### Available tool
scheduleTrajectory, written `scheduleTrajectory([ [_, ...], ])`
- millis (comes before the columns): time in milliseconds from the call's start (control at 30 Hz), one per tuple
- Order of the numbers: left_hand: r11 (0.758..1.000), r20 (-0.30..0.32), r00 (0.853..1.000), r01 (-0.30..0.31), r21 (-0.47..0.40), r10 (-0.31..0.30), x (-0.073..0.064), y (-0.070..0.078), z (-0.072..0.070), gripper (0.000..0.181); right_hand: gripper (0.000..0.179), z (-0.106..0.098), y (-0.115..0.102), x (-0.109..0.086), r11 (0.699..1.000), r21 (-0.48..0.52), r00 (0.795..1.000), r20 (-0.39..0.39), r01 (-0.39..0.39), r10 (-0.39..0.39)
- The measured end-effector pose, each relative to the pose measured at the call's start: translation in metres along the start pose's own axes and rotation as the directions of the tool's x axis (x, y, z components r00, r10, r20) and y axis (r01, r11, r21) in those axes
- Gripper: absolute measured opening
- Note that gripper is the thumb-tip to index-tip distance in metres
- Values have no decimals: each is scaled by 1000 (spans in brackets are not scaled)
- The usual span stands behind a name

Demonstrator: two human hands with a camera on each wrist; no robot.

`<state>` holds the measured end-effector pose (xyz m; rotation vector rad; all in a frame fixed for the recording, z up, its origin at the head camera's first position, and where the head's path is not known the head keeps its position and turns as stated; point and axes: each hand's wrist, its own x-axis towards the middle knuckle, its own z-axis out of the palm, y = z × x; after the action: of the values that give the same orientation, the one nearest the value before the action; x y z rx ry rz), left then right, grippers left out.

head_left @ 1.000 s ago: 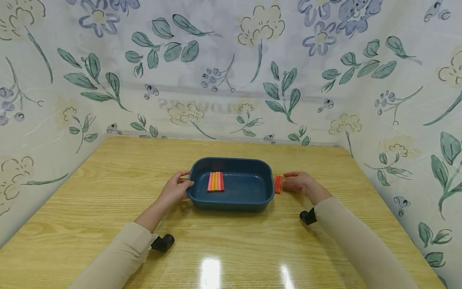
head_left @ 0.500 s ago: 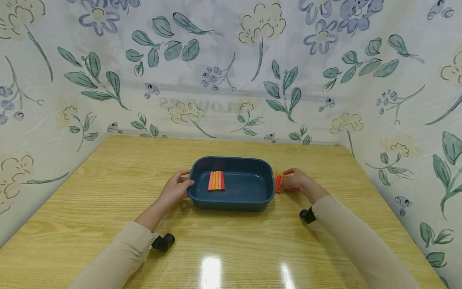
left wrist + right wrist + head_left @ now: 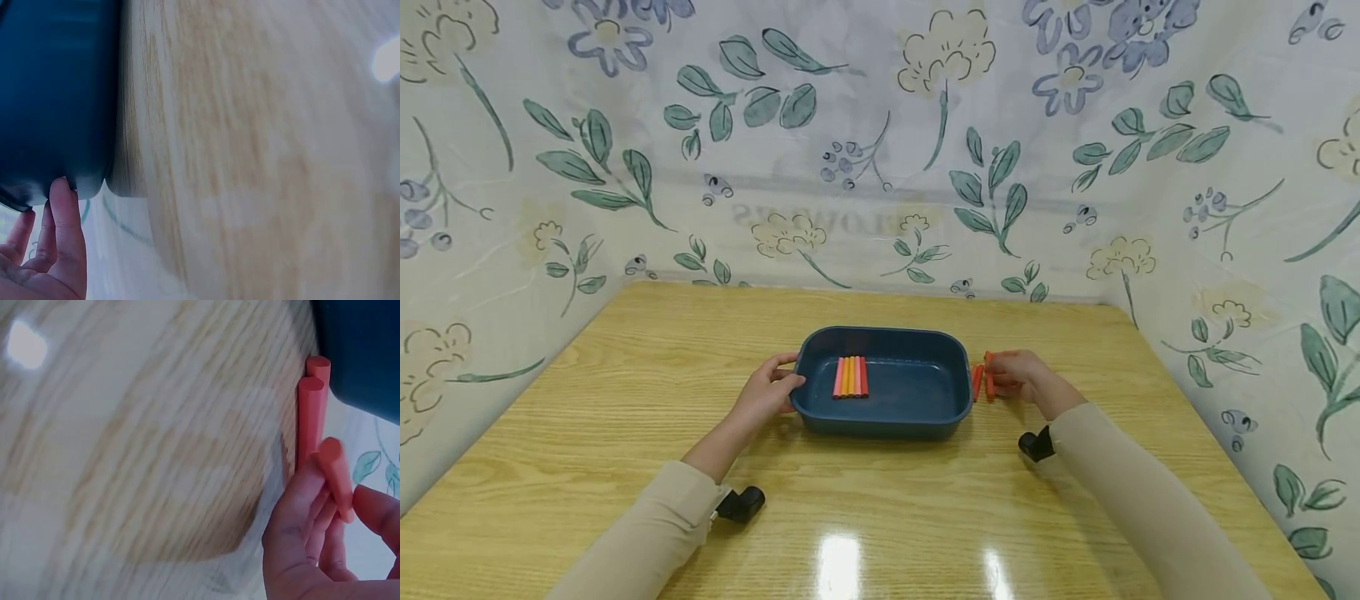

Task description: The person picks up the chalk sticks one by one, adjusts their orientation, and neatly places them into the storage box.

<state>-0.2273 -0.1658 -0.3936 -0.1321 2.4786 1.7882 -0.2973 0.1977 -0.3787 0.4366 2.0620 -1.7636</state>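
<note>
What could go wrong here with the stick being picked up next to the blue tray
The right hand pinches one orange stick only at its fingertips, so it might slip. Lifting it may nudge the two sticks on the table. The left hand only touches the tray, which could slide.

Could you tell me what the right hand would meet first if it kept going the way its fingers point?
Probably the two red sticks on the table beside the blue tray; the right hand already pinches a third stick.
</note>
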Motion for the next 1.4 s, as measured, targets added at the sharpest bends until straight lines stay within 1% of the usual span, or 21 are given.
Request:
scheduleTrajectory([
  [67, 1000, 0, 1000, 3, 0, -3, 0, 0, 0, 49, 41, 0, -1, 0, 1000, 26, 1000, -2, -8, 8],
  [133, 1000, -1, 1000, 7, 4, -7, 0, 1, 0, 49, 39, -3, 3, 11, 999, 49, 1000, -4, -10, 10],
  [233, 1000, -1, 1000, 9, 7, -9, 0, 1, 0, 49, 39, -2, 1, 10, 998, 60, 1000, -3, -10, 10],
  [533, 1000, 2, 1000, 0, 7, 0, -1, 1, -1, 49, 34, -1, -12, 6, 999, 54, 1000, -7, -2, 3],
  [800, 1000, -4, 1000, 9, 9, -9, -1, 1, 0, 48, 45, 2, -22, 5, 997, 77, 999, 41, 26, -29],
  [967, 1000, -5, 1000, 19, 6, -19, -1, 1, 0, 48, 46, 6, -30, 3, 996, 87, 998, 44, 32, -36],
  [1133, 1000, -4, 1000, 26, 1, -26, -1, 2, 0, 48, 41, 11, -39, 0, 996, 78, 997, 57, 51, -56],
  [1400, 1000, 7, 1000, 14, 3, -14, -2, 2, -1, 49, 34, 20, -51, -1, 997, 51, 995, 73, 62, -66],
])
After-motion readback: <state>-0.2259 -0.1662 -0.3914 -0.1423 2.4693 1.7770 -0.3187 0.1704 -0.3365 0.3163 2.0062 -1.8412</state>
